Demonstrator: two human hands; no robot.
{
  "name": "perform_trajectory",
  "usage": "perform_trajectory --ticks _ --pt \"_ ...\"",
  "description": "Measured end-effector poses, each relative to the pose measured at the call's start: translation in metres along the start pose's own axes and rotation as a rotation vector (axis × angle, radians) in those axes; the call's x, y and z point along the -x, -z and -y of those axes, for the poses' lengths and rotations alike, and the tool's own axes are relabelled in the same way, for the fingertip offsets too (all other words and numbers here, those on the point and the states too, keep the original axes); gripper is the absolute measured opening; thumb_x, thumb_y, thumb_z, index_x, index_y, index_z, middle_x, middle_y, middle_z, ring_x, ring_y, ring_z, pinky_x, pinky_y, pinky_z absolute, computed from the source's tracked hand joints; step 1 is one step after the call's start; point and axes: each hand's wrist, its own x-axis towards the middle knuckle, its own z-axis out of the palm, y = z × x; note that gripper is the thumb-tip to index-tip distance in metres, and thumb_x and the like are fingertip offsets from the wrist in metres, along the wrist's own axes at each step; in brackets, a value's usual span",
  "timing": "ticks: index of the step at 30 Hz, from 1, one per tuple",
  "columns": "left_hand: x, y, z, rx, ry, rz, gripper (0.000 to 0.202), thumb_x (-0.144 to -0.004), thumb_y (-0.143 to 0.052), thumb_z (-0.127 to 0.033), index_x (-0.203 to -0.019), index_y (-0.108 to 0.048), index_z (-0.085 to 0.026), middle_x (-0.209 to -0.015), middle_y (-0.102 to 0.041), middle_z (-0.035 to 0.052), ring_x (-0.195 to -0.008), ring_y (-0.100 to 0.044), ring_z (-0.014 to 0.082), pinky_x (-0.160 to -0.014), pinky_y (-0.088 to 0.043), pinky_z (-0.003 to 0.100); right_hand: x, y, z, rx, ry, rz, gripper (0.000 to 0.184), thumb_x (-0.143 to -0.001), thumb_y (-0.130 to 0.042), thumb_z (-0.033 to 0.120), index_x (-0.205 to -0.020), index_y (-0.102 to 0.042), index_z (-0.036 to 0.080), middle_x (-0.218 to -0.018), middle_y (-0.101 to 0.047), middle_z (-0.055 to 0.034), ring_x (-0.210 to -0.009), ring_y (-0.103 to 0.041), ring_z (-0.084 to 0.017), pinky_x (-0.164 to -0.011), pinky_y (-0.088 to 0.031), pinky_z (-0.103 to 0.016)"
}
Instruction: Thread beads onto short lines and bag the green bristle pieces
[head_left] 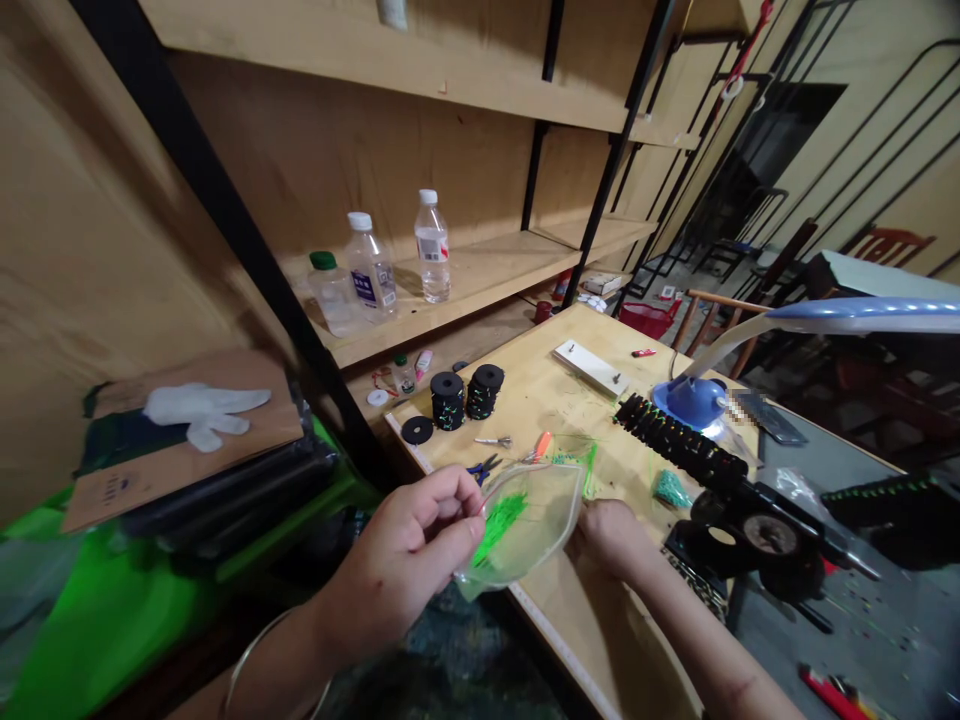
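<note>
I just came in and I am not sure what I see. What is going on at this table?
A person pinches a clear plastic bag of green strands in the left hand, with the right hand at its other end, above a wooden workbench. Blue-handled scissors and two black spools flecked with green lie on the bench, with a long black bristly strip to the right.

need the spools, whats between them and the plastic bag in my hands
In the head view, blue-handled scissors and a small silver tool lie on the wooden table between the black spools and the clear plastic bag.
</note>
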Motion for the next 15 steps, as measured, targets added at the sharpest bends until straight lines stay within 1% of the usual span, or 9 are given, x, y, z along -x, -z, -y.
perform_trajectory --ticks 4,7,9,12,13,15 --pt "-0.001 -0.006 -0.001 0.036 0.014 0.052 0.019 -0.084 -0.059 -0.035 -0.077 -0.052 -0.019 -0.057 -0.042 -0.0069 -0.048 -0.034 0.0069 -0.044 -0.027 0.017 0.008 0.012 -0.006 -0.137 -0.061 -0.106 0.009 -0.076 -0.054 0.014 -0.072 -0.061 0.017 -0.065 -0.066 -0.0043 -0.061 -0.06 -0.017 -0.06 -0.039 -0.024" --pt "-0.008 -0.014 0.002 0.05 0.029 0.088 0.021 -0.08 -0.062 -0.036 -0.075 -0.051 -0.019 -0.057 -0.042 -0.0071 -0.047 -0.034 0.0066 -0.042 -0.026 0.018 0.022 0.026 -0.011 -0.262 -0.1 -0.202 0.016 -0.084 -0.045 0.022 -0.076 -0.058 0.018 -0.064 -0.062 -0.0017 -0.058 -0.056 -0.014 -0.057 -0.04 -0.023" --pt "-0.013 -0.02 0.006 0.057 0.034 0.115 0.021 -0.078 -0.063 -0.036 -0.074 -0.05 -0.019 -0.056 -0.043 -0.0072 -0.047 -0.035 0.0068 -0.042 -0.026 0.018 0.033 0.037 -0.013 -0.44 -0.12 -0.297 0.021 -0.087 -0.042 0.032 -0.077 -0.055 0.019 -0.062 -0.058 -0.0005 -0.056 -0.053 -0.014 -0.054 -0.041 -0.023" --pt "-0.02 -0.029 0.012 0.055 0.028 0.168 0.019 -0.08 -0.06 -0.033 -0.074 -0.05 -0.019 -0.057 -0.044 -0.0071 -0.048 -0.037 0.0073 -0.043 -0.027 0.018 0.047 0.054 -0.016 -0.803 -0.162 -0.472 0.024 -0.082 -0.051 0.043 -0.074 -0.052 0.02 -0.061 -0.051 0.0017 -0.055 -0.047 -0.013 -0.052 -0.041 -0.023" --pt "-0.021 -0.031 0.013 0.049 0.022 0.183 0.017 -0.08 -0.059 -0.032 -0.074 -0.049 -0.019 -0.057 -0.044 -0.007 -0.048 -0.037 0.0074 -0.043 -0.027 0.018 0.051 0.06 -0.017 -0.893 -0.175 -0.516 0.025 -0.079 -0.056 0.044 -0.073 -0.052 0.02 -0.061 -0.049 0.0023 -0.054 -0.045 -0.012 -0.051 -0.04 -0.022" --pt "-0.024 -0.035 0.014 0.037 0.005 0.205 0.015 -0.08 -0.058 -0.03 -0.074 -0.049 -0.019 -0.057 -0.044 -0.0072 -0.049 -0.037 0.0075 -0.044 -0.026 0.018 0.057 0.07 -0.02 -0.988 -0.192 -0.574 0.027 -0.076 -0.06 0.046 -0.074 -0.053 0.019 -0.062 -0.046 0.0031 -0.053 -0.042 -0.01 -0.048 -0.037 -0.021"
